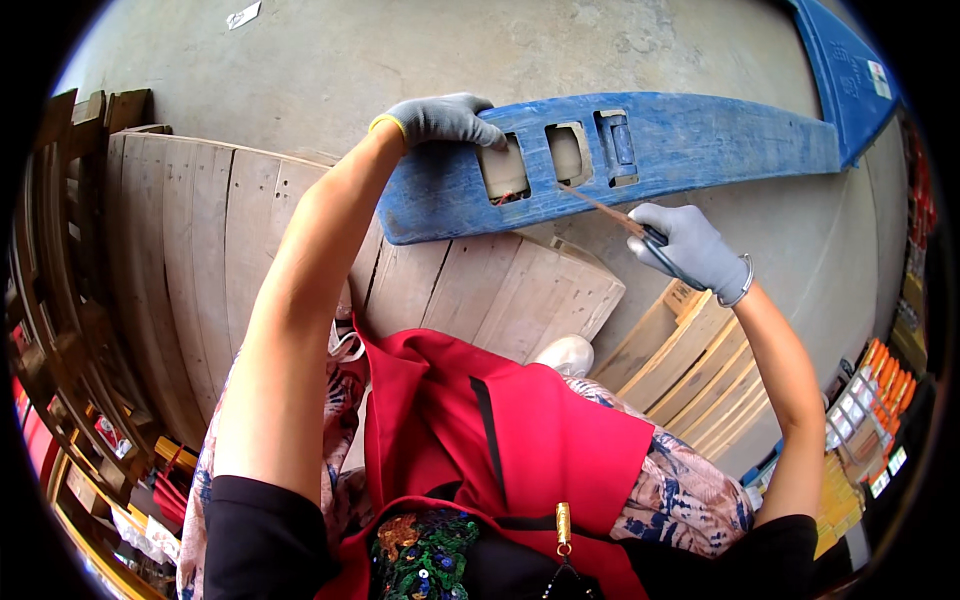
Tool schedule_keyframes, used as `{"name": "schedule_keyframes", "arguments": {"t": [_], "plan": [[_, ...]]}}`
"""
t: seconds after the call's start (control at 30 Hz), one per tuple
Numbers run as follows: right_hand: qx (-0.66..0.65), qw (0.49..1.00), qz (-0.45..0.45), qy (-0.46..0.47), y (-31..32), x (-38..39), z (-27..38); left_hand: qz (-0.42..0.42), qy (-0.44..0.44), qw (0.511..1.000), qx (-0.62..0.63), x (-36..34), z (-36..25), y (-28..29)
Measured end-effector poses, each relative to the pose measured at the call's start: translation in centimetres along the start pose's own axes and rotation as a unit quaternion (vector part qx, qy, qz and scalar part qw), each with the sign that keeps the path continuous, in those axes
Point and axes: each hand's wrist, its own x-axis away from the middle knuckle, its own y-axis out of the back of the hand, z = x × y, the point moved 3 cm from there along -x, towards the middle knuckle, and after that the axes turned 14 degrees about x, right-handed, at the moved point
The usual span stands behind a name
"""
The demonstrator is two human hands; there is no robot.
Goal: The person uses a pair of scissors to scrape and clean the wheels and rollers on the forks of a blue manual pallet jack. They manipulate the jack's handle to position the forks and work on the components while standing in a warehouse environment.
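My red apron (500, 430) fills the bottom of the view. My left arm stretches up, gloved left hand (440, 118) curled over the top edge of the blue plastic part (640, 160). My right hand (693, 250) is closed around a thin tool (610, 212), tip touching the part's openings. Wooden pallets (200, 260) lie below on the concrete floor (420, 50).

Two gloved hands were at work, a left hand (441, 119) and a right hand (692, 250). There was one long blue plastic panel (700, 145), with three rectangular openings (568, 152) cut in it, and one thin tool (622, 220). Two wooden pallets (200, 260) lay on the floor. One white shoe (566, 354) showed, and one red apron (500, 440).
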Motion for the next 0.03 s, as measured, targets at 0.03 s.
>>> {"name": "schedule_keyframes", "arguments": {"t": [0.03], "plan": [[0.059,0.997,0.045,-0.014,0.24,-0.35,1.05,0.001,0.002,1.0,-0.004,-0.09,-0.17,-0.05]]}}
